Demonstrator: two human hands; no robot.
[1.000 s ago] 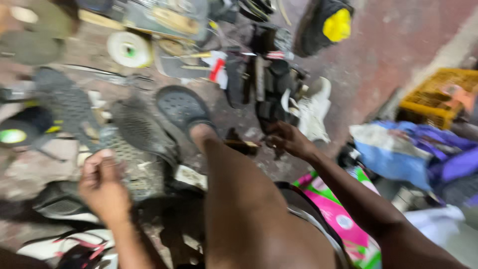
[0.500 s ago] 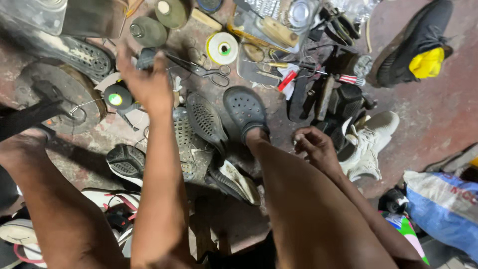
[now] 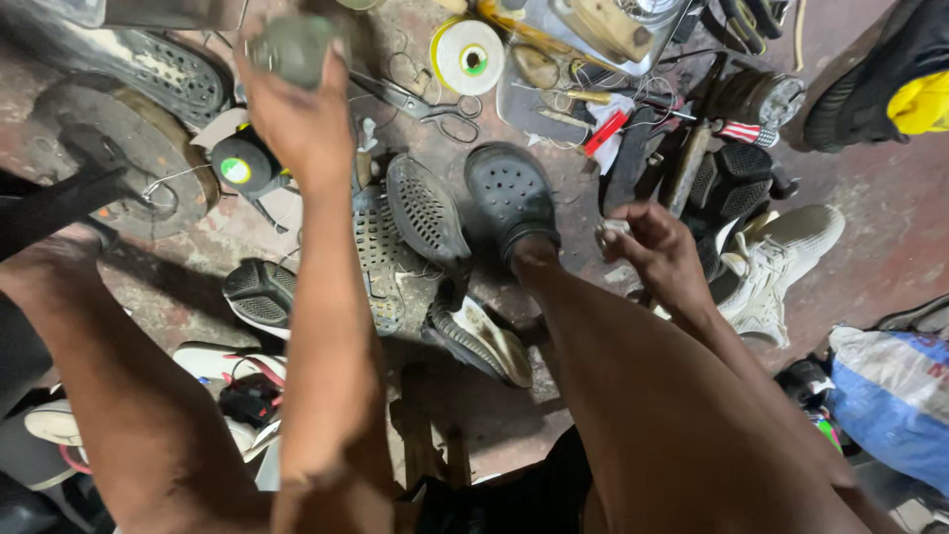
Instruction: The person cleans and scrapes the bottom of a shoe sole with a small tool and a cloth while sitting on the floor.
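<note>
My left hand (image 3: 297, 114) is stretched far forward and shut on a dull grey-green round object (image 3: 292, 44), lifted above the cluttered floor. Just below it lie a black spool with a green label (image 3: 240, 168) and a pair of scissors (image 3: 425, 99). My right hand (image 3: 660, 252) hovers beside my right knee with its fingers curled on a small pale object (image 3: 611, 230). A black perforated clog (image 3: 509, 193) is on my right foot, between the two hands. What the pale object is cannot be made out.
Loose shoe soles (image 3: 423, 210) lie mid-floor. A white thread spool (image 3: 467, 54) and a tray of tools (image 3: 593, 40) sit at the back. A round iron stand (image 3: 109, 148) is left, a white sneaker (image 3: 781, 267) and a blue bag (image 3: 890, 396) right.
My left arm has swung from low at the left up and forward, and its hand has closed on the round object. My right hand stays near the knee.
</note>
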